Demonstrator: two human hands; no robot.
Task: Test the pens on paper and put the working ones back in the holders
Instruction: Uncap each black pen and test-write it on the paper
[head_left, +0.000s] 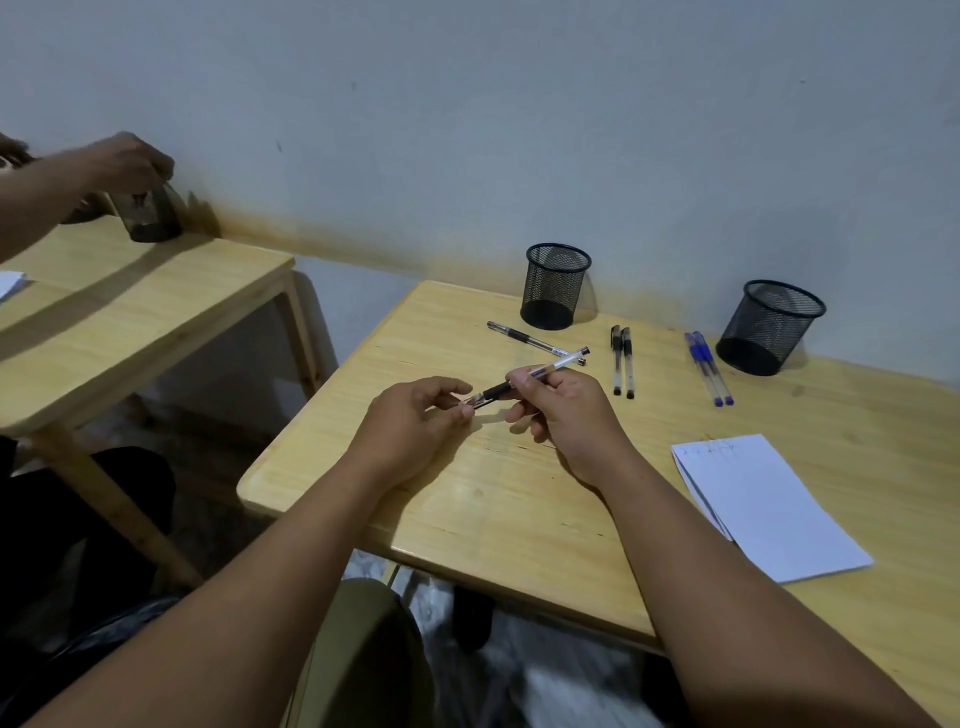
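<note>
My right hand (563, 415) grips a black gel pen (551, 368) by its clear barrel above the wooden table (467, 493). My left hand (415, 421) pinches the pen's cap end at its lower left tip. One black pen (535, 342) lies behind my hands. Two black pens (622, 361) lie side by side further right, and two blue pens (707, 368) lie beyond them. Two black mesh holders stand at the back, the left holder (556, 286) and the right holder (768, 327); both look empty. A white notepad (763, 506) with a few scribbles lies at the right.
A second wooden table (130, 312) stands to the left across a gap. Another person's hand (122, 161) rests on a dark holder (150, 215) there. The grey wall runs close behind both tables.
</note>
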